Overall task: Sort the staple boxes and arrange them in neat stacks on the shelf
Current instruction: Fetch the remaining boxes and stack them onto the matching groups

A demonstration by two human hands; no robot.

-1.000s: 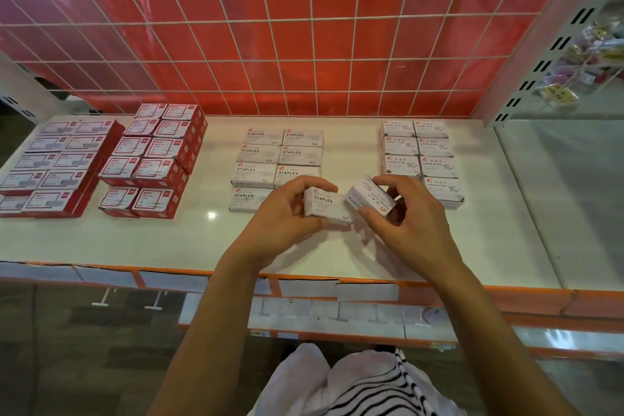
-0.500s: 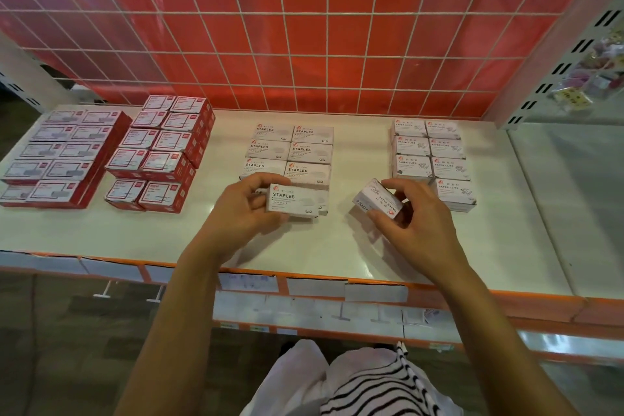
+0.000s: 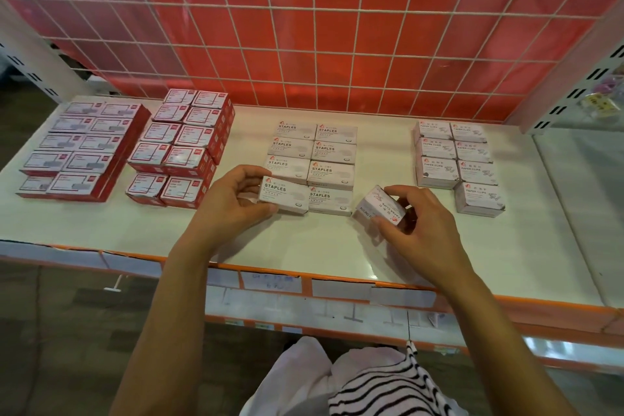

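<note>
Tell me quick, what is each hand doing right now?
Left hand: grips a STAPLES box.
Right hand: grips a tilted small white box.

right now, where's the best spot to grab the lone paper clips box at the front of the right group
Pinch the lone paper clips box across its left and right ends, coming down from above and in front. Both ends stand free, since the slot to its left is bare, while its back edge sits close against the boxes behind.
</note>
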